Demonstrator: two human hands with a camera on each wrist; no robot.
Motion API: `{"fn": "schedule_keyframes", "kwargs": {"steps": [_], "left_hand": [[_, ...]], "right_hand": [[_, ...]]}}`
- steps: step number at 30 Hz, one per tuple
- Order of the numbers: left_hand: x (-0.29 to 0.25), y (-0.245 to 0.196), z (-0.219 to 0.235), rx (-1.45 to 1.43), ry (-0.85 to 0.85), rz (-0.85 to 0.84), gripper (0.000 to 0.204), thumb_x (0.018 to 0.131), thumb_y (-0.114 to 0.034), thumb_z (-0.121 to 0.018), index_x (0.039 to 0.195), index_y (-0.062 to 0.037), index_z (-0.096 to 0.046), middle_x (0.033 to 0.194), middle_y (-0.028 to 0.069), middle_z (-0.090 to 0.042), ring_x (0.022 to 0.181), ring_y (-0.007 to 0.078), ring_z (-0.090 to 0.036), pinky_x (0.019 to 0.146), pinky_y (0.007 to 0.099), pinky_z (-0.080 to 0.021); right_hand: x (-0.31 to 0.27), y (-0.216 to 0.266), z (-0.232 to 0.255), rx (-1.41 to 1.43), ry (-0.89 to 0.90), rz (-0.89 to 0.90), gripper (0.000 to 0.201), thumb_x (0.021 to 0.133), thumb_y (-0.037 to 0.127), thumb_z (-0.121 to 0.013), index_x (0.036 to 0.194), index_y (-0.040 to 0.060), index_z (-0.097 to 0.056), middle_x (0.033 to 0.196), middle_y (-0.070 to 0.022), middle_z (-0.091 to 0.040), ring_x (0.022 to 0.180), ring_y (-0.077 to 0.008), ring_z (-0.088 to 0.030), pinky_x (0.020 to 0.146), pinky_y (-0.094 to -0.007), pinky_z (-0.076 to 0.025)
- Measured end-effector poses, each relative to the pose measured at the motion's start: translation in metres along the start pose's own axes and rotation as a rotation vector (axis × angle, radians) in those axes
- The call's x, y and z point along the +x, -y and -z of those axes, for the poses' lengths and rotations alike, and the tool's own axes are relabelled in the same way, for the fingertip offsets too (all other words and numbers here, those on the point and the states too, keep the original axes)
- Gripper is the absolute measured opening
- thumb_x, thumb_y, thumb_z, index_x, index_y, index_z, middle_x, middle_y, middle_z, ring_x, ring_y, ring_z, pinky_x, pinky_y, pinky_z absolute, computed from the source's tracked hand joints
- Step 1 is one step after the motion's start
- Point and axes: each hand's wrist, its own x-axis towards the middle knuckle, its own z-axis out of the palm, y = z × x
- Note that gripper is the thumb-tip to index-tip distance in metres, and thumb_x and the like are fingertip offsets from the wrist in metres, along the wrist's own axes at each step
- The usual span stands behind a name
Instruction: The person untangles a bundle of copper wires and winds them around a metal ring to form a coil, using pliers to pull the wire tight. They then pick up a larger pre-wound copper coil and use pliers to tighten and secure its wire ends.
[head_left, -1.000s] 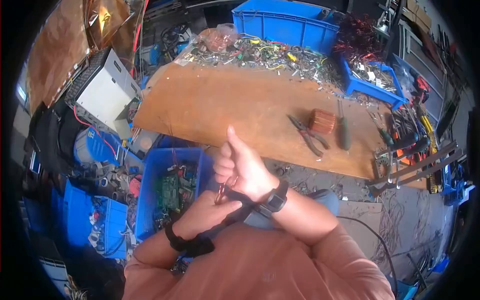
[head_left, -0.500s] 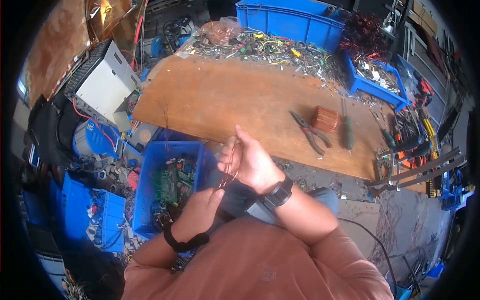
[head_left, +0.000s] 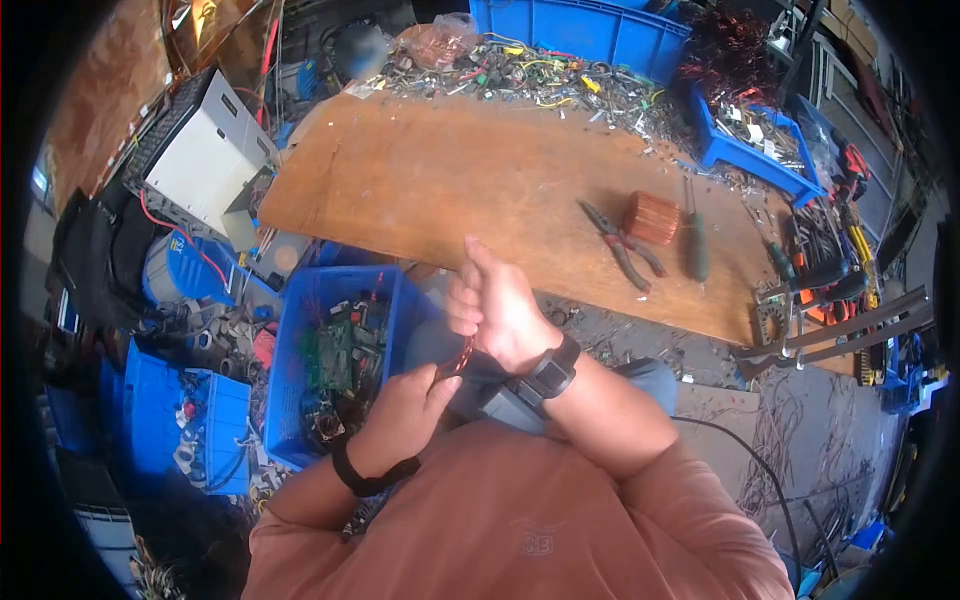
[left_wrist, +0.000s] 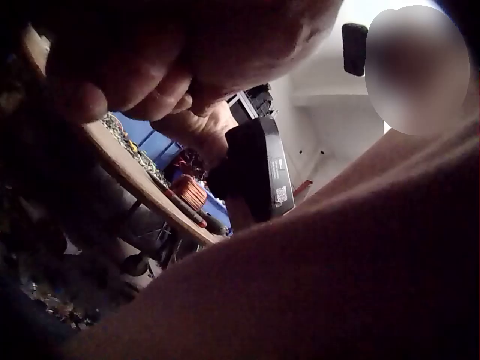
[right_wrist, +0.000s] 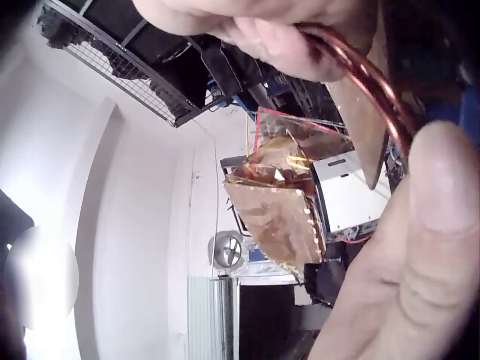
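In the head view, the right hand curls its fingers round thin copper wires, thumb pointing up. Below and to its left, the left hand pinches the lower part of the same wires. The right wrist view shows the reddish copper wires bent between the right hand at the top and the left hand at the lower right. Dark curled fingers of the left hand fill the top of the left wrist view, hiding their grip; the right hand lies behind.
On the wooden board lie pliers, a copper coil and a green-handled screwdriver. A blue crate of circuit boards stands beside the left arm. Scrap lines the board's back; metal bars project at right.
The right hand's fingers, looser half a second ago with long wires showing across them, are now curled tighter round the wires. The left hand still holds the lower part.
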Motion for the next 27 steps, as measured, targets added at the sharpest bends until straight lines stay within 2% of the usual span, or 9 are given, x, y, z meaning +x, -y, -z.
{"fn": "schedule_keyframes", "kwargs": {"steps": [4,5,6,7,9,13,18,26,27], "left_hand": [[-0.004,0.007,0.029,0.156,-0.086,-0.230,0.035,0.095,-0.027,-0.046,0.074,0.0005,-0.052,0.064,0.0199,-0.055,0.061,0.0373,-0.055,0.057,0.0434,-0.042],[-0.009,-0.005,0.046,-0.188,-0.066,0.091,0.040,0.096,-0.030,-0.043,0.070,-0.0012,-0.049,0.056,0.0113,-0.049,0.053,0.0258,-0.051,0.051,0.0367,-0.039],[-0.011,0.010,0.056,-0.198,-0.154,0.031,0.044,0.098,-0.034,-0.041,0.065,-0.0050,-0.048,0.052,0.0048,-0.044,0.047,0.0162,-0.046,0.045,0.0307,-0.035],[-0.013,-0.010,0.069,-0.455,-0.267,0.231,0.044,0.098,-0.037,-0.040,0.065,-0.0092,-0.046,0.050,0.0011,-0.042,0.042,0.0133,-0.042,0.041,0.0273,-0.032],[-0.011,-0.017,0.094,-0.833,-0.305,0.170,0.042,0.098,-0.041,-0.041,0.067,-0.0133,-0.042,0.049,-0.0023,-0.034,0.038,0.0108,-0.033,0.039,0.0257,-0.029],[-0.006,-0.031,0.130,-1.310,-0.298,0.132,0.036,0.100,-0.039,-0.040,0.074,-0.0137,-0.041,0.052,-0.0045,-0.028,0.038,0.0071,-0.025,0.038,0.0231,-0.025],[0.000,-0.047,0.145,-1.567,-0.231,-0.029,0.028,0.103,-0.030,-0.033,0.083,-0.0127,-0.042,0.056,-0.0053,-0.029,0.039,0.0049,-0.024,0.038,0.0214,-0.022],[-0.007,-0.002,0.201,-1.801,-0.151,-0.291,0.023,0.103,-0.021,-0.035,0.092,-0.0034,-0.046,0.064,0.0005,-0.035,0.050,0.0103,-0.036,0.046,0.0236,-0.034],[-0.004,-0.003,0.199,-1.755,-0.336,-0.192,0.023,0.102,-0.021,-0.037,0.094,-0.0024,-0.048,0.064,0.0004,-0.037,0.052,0.0103,-0.038,0.048,0.0233,-0.035]], "right_hand": [[0.004,0.003,-0.017,-0.018,0.183,-0.025,0.040,0.099,0.043,-0.041,0.086,0.0075,-0.053,0.075,-0.0075,-0.052,0.066,-0.0177,-0.052,0.061,-0.0288,-0.045],[0.001,0.004,-0.028,-0.083,0.182,-0.018,0.042,0.099,0.043,-0.040,0.096,0.0044,-0.057,0.084,-0.0108,-0.059,0.074,-0.0197,-0.058,0.068,-0.0299,-0.050],[0.009,0.001,-0.017,-0.202,0.332,0.000,0.050,0.098,0.041,-0.043,0.128,0.0021,-0.048,0.115,-0.0161,-0.058,0.102,-0.0229,-0.059,0.086,-0.0344,-0.049],[0.012,-0.003,-0.013,-0.362,0.398,0.027,0.048,0.097,0.039,-0.045,0.129,0.0023,-0.048,0.116,-0.0154,-0.057,0.104,-0.0223,-0.058,0.087,-0.0348,-0.049],[0.009,-0.015,-0.010,-0.684,0.528,0.089,0.046,0.096,0.034,-0.051,0.130,0.0028,-0.048,0.119,-0.0140,-0.057,0.109,-0.0212,-0.056,0.090,-0.0356,-0.048],[-0.031,-0.036,-0.039,-1.313,0.855,0.315,0.081,0.067,0.020,-0.080,0.134,-0.0043,-0.041,0.133,-0.0234,-0.048,0.122,-0.0309,-0.049,0.100,-0.0363,-0.041],[-0.032,-0.051,-0.040,-1.446,0.853,0.071,0.052,0.072,0.019,-0.074,0.115,-0.0055,-0.058,0.109,-0.0207,-0.063,0.106,-0.0293,-0.060,0.090,-0.0369,-0.047],[-0.016,-0.038,-0.018,-1.309,0.645,0.664,0.023,0.077,0.017,-0.074,0.090,0.0013,-0.064,0.084,-0.0138,-0.066,0.078,-0.0245,-0.065,0.066,-0.0358,-0.049],[-0.015,-0.035,-0.021,-1.309,0.641,0.720,0.021,0.077,0.016,-0.074,0.089,0.0016,-0.064,0.082,-0.0133,-0.066,0.076,-0.0244,-0.065,0.065,-0.0357,-0.049]]}}
